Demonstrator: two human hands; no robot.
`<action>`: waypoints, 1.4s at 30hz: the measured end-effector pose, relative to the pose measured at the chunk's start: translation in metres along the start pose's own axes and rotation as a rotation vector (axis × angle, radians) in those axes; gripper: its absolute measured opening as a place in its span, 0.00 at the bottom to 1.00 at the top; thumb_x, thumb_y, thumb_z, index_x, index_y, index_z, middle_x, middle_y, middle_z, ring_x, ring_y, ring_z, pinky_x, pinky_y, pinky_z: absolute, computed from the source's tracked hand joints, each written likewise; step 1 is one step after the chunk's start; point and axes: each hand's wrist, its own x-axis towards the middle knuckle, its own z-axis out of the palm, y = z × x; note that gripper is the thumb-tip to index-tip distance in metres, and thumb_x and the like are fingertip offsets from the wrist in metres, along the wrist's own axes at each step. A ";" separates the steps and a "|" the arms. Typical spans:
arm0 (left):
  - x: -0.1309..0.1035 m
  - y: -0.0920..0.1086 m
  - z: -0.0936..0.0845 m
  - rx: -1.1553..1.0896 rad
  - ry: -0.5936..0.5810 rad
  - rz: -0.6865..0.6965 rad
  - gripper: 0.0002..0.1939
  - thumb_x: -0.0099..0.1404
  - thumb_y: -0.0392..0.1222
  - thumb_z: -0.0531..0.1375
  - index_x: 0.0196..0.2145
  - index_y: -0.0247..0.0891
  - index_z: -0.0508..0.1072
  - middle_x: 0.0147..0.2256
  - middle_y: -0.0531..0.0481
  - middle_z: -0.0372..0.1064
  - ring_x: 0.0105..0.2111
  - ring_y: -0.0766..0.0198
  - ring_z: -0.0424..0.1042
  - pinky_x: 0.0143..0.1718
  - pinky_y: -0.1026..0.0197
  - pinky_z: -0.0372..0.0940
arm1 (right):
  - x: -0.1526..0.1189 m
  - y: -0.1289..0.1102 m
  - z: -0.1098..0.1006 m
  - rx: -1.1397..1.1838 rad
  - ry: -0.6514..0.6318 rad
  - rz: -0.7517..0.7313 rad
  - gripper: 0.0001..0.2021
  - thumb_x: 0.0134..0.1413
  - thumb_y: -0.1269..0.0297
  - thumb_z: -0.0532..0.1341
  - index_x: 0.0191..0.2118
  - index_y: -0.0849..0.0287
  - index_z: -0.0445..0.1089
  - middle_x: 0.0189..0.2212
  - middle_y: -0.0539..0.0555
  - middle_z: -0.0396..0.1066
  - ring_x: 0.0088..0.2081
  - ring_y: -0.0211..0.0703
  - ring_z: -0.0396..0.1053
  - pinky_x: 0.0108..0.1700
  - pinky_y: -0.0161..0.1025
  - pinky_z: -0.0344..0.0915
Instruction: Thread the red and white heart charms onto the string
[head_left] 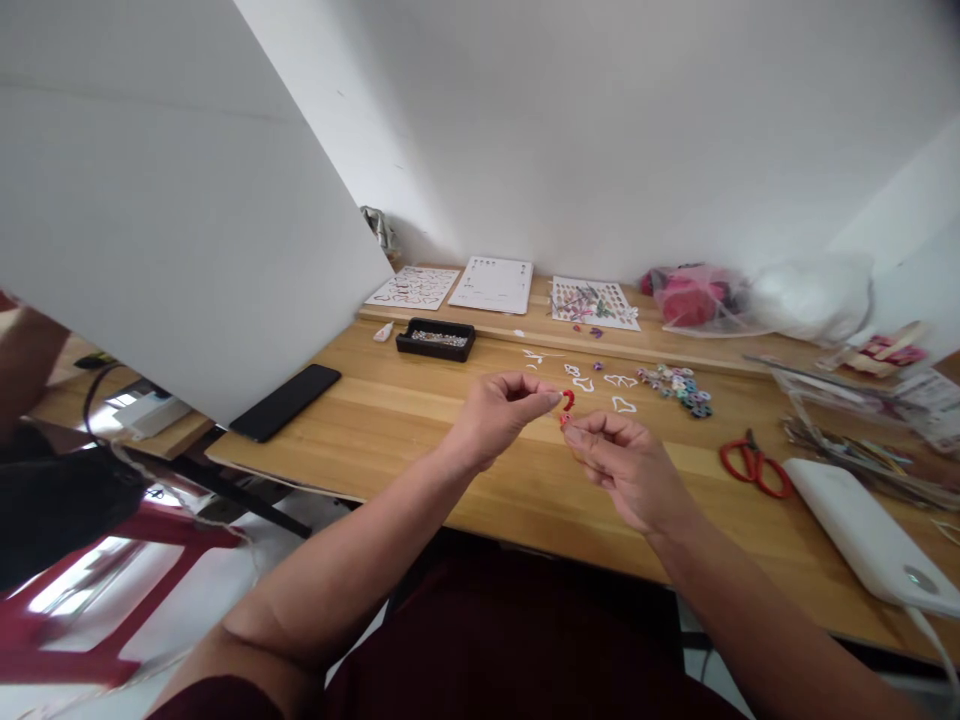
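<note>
A small red curved piece [568, 401] spans the gap between my hands above the wooden table. My left hand [504, 415] pinches its upper end between thumb and fingertips. Its lower end is pinched in my right hand [616, 455], where the fingertips partly cover it. Whether it is cord, wire or a strip is too small to tell. Just beyond my hands lie several white cut-out outlines [623, 404], flat on the table. To their right is a cluster of small coloured pieces [696, 396]. Red-handled scissors [754, 466] rest to the right of my right hand.
A black tray [436, 340] of small bits stands left of the outlines. Patterned sheets [416, 287] lie on the raised back ledge [525, 330]. A black phone [286, 402] is at left, a white power bank [862, 530] at right. A white panel [180, 190] screens another person's arm [30, 365].
</note>
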 end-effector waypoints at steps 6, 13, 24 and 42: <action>-0.001 0.000 -0.002 0.095 -0.001 0.041 0.13 0.54 0.47 0.70 0.31 0.34 0.78 0.31 0.48 0.77 0.30 0.68 0.71 0.36 0.63 0.63 | -0.014 -0.014 -0.002 -0.542 0.144 -0.348 0.07 0.54 0.60 0.66 0.31 0.57 0.76 0.16 0.42 0.50 0.20 0.33 0.47 0.22 0.35 0.48; -0.005 0.012 -0.003 0.342 -0.093 0.025 0.12 0.55 0.47 0.69 0.28 0.34 0.79 0.25 0.50 0.71 0.24 0.70 0.62 0.25 0.64 0.53 | -0.007 -0.048 -0.009 -0.885 0.163 -0.658 0.05 0.56 0.64 0.65 0.32 0.55 0.78 0.15 0.42 0.46 0.18 0.33 0.49 0.23 0.36 0.50; -0.002 0.016 -0.008 0.242 -0.249 -0.047 0.11 0.54 0.46 0.70 0.28 0.35 0.79 0.26 0.50 0.73 0.24 0.69 0.64 0.26 0.64 0.54 | 0.035 -0.038 -0.026 -0.489 -0.119 -0.266 0.10 0.50 0.56 0.69 0.30 0.58 0.76 0.15 0.42 0.53 0.18 0.31 0.47 0.21 0.35 0.42; -0.003 0.013 0.001 0.023 -0.095 -0.044 0.10 0.52 0.43 0.71 0.27 0.35 0.78 0.25 0.51 0.73 0.23 0.71 0.66 0.27 0.65 0.59 | 0.010 0.001 -0.004 0.337 -0.231 0.248 0.17 0.45 0.59 0.70 0.24 0.56 0.59 0.16 0.40 0.42 0.20 0.33 0.36 0.20 0.33 0.38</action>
